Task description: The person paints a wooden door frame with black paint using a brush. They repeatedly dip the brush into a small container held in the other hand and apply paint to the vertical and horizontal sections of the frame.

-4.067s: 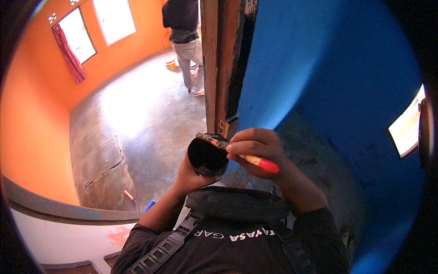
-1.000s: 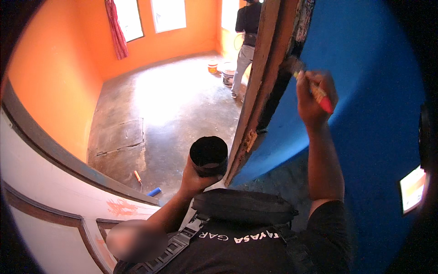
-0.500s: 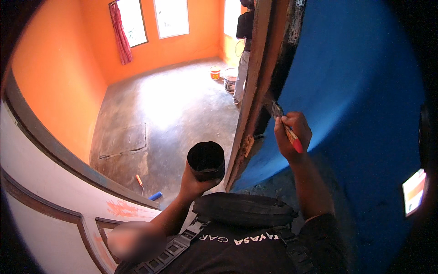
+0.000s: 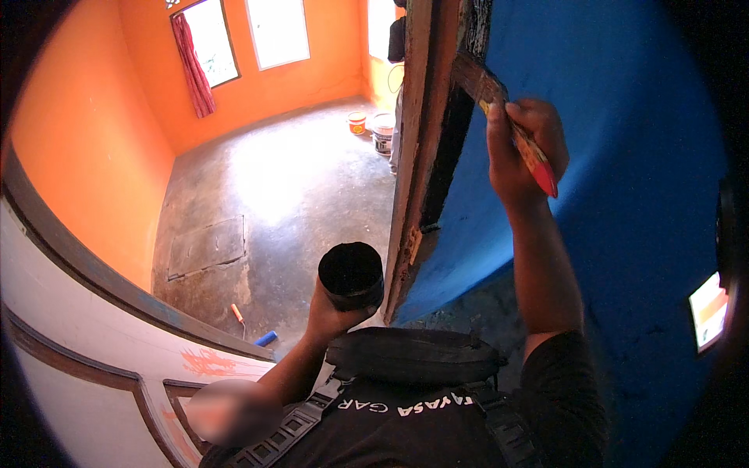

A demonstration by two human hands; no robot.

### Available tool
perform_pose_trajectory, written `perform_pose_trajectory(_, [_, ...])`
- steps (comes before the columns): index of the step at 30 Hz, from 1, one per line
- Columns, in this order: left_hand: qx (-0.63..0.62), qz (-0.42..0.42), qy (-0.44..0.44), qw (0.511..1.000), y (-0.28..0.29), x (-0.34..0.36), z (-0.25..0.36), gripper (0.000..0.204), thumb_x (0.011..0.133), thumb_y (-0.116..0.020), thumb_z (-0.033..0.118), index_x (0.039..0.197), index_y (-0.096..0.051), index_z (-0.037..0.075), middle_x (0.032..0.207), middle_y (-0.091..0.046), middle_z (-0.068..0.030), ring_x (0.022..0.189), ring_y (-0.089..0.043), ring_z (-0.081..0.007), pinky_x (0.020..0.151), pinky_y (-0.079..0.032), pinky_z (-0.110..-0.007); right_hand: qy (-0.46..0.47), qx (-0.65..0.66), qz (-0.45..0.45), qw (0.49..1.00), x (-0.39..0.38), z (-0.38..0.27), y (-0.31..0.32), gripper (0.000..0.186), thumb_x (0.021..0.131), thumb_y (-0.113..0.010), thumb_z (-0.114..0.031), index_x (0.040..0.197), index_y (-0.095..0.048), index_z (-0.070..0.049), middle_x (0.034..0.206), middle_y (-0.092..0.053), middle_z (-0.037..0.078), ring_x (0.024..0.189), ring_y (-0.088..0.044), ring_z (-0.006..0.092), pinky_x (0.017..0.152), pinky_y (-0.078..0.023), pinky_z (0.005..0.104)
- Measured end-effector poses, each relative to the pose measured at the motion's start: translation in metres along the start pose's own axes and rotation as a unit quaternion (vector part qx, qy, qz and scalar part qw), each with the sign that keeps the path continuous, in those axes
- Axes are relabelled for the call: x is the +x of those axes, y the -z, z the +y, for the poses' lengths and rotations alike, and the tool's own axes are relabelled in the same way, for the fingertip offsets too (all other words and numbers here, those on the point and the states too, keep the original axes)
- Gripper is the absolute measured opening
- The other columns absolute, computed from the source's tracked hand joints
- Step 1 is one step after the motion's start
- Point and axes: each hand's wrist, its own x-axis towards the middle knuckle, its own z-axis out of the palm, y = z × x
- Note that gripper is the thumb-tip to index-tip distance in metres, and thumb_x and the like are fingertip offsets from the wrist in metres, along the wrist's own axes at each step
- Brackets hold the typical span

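Note:
My left hand (image 4: 334, 310) is closed round a black cup-like container (image 4: 351, 292), its dark opening facing up in front of my chest. What is inside is too dark to make out. Raised on the right, my right hand (image 4: 524, 148) grips a paintbrush (image 4: 533, 158) with a worn yellowish, red-tipped handle. The bristles touch the wooden door frame (image 4: 416, 132) high on its side by the blue wall (image 4: 562, 70). A strip of that frame is coated black, and brown wood shows beside it.
A paint roller (image 4: 264, 338) with a blue sleeve lies on the floor by the white door (image 4: 117, 312). Two buckets, an orange one (image 4: 356, 123) and a larger white one (image 4: 382, 134), stand at the back. Another person (image 4: 396, 117) is mostly hidden behind the frame.
My right hand has moved the paintbrush upward along the door frame. The view has shifted slightly, and the other person is now more hidden. My left hand stays about where it was.

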Motion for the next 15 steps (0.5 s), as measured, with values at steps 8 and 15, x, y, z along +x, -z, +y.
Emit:
perform_pose_trajectory(8, [0.025, 0.032, 0.026, 0.999, 0.004, -0.003, 0.002, 0.091, 0.064, -0.089, 0.011, 0.139, -0.038, 0.003, 0.130, -0.056, -0.0147, 0.118, -0.057, -0.0251, 0.101, -0.046, -0.039, -0.176, 0.115, -0.032, 0.977, -0.078, -0.014, 0.041, 0.017, 0.092, -0.064, 0.001, 0.102, -0.051, -0.003, 0.098, -0.058, 0.010, 0.071, -0.059, 0.0108, 0.060, -0.052, 0.0261])
perform_pose_trajectory(15, [-0.018, 0.026, 0.039, 0.999, 0.004, -0.006, -0.007, 0.087, 0.064, -0.086, 0.008, 0.137, -0.040, 0.003, 0.129, -0.057, -0.0144, 0.117, -0.058, -0.0249, 0.101, -0.047, -0.039, -0.208, 0.085, -0.088, 0.970, -0.111, -0.039, 0.054, 0.022, 0.081, -0.075, 0.000, 0.094, -0.058, -0.006, 0.084, -0.062, 0.012, 0.070, -0.063, 0.0195, 0.059, -0.051, 0.0315])
